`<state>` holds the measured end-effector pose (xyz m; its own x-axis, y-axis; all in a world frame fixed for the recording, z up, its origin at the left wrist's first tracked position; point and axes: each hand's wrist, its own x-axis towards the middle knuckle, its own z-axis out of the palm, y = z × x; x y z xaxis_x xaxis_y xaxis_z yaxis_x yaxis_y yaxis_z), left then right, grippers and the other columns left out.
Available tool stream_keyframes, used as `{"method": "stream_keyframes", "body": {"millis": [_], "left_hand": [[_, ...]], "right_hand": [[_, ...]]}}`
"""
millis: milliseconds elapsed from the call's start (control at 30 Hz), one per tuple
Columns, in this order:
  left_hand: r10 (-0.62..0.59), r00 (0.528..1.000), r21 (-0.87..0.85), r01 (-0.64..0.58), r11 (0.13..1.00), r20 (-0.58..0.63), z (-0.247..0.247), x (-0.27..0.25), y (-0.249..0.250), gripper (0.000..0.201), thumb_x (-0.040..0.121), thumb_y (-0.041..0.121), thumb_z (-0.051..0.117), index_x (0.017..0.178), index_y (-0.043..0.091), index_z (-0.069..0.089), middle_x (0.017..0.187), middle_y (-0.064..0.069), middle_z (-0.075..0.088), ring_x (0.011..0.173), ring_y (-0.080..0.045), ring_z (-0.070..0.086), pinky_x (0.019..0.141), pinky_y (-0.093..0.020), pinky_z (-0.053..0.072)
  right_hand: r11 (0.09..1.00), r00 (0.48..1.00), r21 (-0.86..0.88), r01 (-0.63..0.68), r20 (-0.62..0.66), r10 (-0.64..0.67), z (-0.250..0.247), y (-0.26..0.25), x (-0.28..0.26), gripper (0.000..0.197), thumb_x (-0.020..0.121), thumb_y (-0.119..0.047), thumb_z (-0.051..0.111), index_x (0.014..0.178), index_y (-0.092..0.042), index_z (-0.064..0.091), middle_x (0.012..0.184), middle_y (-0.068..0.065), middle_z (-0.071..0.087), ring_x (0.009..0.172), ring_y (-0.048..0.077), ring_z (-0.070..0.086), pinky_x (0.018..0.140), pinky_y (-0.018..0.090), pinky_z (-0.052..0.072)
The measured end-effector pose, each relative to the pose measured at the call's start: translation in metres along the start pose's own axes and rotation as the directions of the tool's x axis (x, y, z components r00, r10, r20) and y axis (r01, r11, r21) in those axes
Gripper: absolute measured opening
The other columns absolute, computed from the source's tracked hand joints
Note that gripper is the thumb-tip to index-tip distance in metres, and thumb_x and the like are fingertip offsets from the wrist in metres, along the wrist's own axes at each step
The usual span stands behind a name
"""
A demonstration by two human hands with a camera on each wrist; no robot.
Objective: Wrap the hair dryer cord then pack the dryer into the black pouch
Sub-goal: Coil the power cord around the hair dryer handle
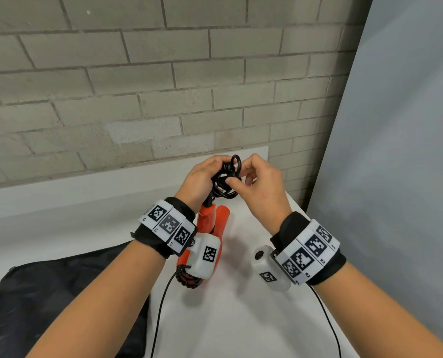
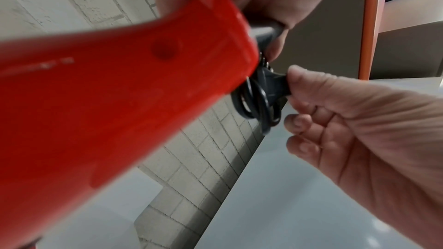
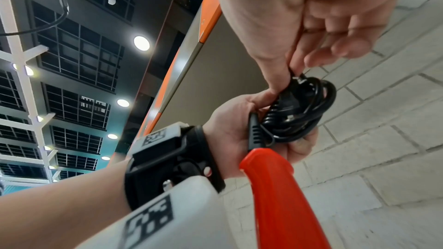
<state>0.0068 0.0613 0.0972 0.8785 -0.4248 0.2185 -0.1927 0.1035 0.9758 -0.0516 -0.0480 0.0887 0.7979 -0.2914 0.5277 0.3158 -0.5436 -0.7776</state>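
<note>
Cord-wrapping is nearly done: the left hand (image 1: pixel 202 177) curls around the coiled black rubber cord (image 3: pixel 299 111) bunched at the handle end of the orange plastic hair dryer (image 1: pixel 210 223), while the right hand (image 1: pixel 259 182) pinches the plug end against the coil. Next, tucking that end calls for a firm hold. The black fabric pouch (image 1: pixel 60 293) lies on the white counter (image 1: pixel 241 319), below the fingers.
</note>
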Motion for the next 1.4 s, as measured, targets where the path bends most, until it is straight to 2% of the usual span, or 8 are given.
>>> {"method": "stream_keyframes", "body": {"millis": [267,567,700,867,1000,1167,1267,1400], "left_hand": [[-0.003,1.000,0.014,0.003,1.000,0.026,0.005,-0.001,0.001,0.032,0.098,0.021,0.030,0.088,0.027,0.060,0.089,0.002,0.063,0.087,-0.014,0.059,0.085,-0.031,0.049],[0.031,0.994,0.092,-0.040,0.995,0.103,0.012,-0.001,-0.006,0.027,0.097,0.017,0.034,0.104,0.010,0.060,0.086,0.006,0.061,0.070,0.009,0.058,0.070,-0.007,0.043],[0.076,0.987,0.111,-0.092,0.990,0.141,0.016,-0.005,-0.004,0.021,0.093,0.017,0.043,0.100,0.008,0.061,0.082,0.005,0.059,0.061,0.009,0.054,0.063,-0.005,0.041],[0.066,0.985,0.071,-0.078,0.994,0.159,0.013,-0.004,-0.002,0.017,0.081,0.005,0.061,0.098,0.010,0.062,0.091,0.002,0.063,0.078,0.003,0.063,0.073,-0.011,0.050],[0.044,0.966,0.090,-0.069,0.994,0.253,0.009,-0.006,0.001,0.023,0.079,0.000,0.063,0.093,0.017,0.063,0.091,-0.003,0.065,0.084,-0.012,0.064,0.082,-0.024,0.053],[0.053,0.962,0.105,-0.083,0.991,0.266,0.009,-0.008,0.002,0.027,0.078,-0.003,0.062,0.092,0.020,0.062,0.090,0.001,0.063,0.086,-0.013,0.061,0.088,-0.027,0.051],[0.047,0.976,0.063,-0.062,0.996,0.215,0.004,-0.005,0.002,0.029,0.079,-0.004,0.060,0.089,0.023,0.062,0.088,0.005,0.062,0.081,-0.005,0.061,0.081,-0.019,0.052],[0.045,0.976,0.068,-0.060,0.996,0.213,0.005,-0.006,0.002,0.031,0.077,-0.006,0.062,0.088,0.023,0.061,0.084,0.004,0.060,0.073,-0.002,0.060,0.072,-0.016,0.051]], "right_hand": [[1.000,0.994,0.016,-0.002,-0.105,0.004,0.006,0.008,-0.008,0.017,0.078,-0.013,0.068,0.079,-0.019,0.051,0.081,-0.005,0.058,0.076,0.001,0.052,0.069,0.004,0.040],[0.996,0.990,-0.082,0.028,-0.132,-0.039,0.020,0.021,-0.008,0.042,0.076,0.005,0.058,0.068,-0.026,0.030,0.072,-0.012,0.032,0.071,0.015,0.036,0.060,0.013,0.033],[0.999,0.990,-0.053,-0.012,-0.139,0.004,0.020,0.028,-0.004,0.035,0.076,0.004,0.059,0.080,-0.018,0.032,0.085,0.002,0.040,0.073,0.014,0.042,0.059,0.012,0.037],[1.000,0.998,0.021,-0.016,0.053,0.014,0.014,0.027,0.001,0.044,0.079,0.006,0.048,0.101,-0.024,0.025,0.095,0.007,0.055,0.087,0.025,0.060,0.073,0.039,0.056],[0.989,0.958,0.130,-0.075,0.284,0.035,0.000,0.033,0.006,0.051,0.076,0.005,0.054,0.109,-0.027,0.030,0.085,-0.008,0.057,0.073,0.011,0.060,0.063,0.025,0.051],[0.993,0.867,0.078,-0.089,0.496,0.039,-0.021,0.039,0.006,0.049,0.064,-0.011,0.057,0.113,-0.019,0.052,0.103,0.006,0.064,0.098,0.020,0.061,0.087,0.029,0.050],[1.000,0.856,-0.030,0.005,0.516,0.011,-0.024,0.042,0.004,0.034,0.074,-0.005,0.052,0.107,-0.010,0.059,0.102,0.017,0.065,0.092,0.028,0.060,0.085,0.037,0.048],[0.978,0.884,-0.150,0.146,0.463,-0.060,-0.022,0.050,0.008,0.013,0.092,-0.012,0.049,0.093,-0.008,0.061,0.079,0.001,0.054,0.071,0.010,0.048,0.067,0.021,0.039]]}}
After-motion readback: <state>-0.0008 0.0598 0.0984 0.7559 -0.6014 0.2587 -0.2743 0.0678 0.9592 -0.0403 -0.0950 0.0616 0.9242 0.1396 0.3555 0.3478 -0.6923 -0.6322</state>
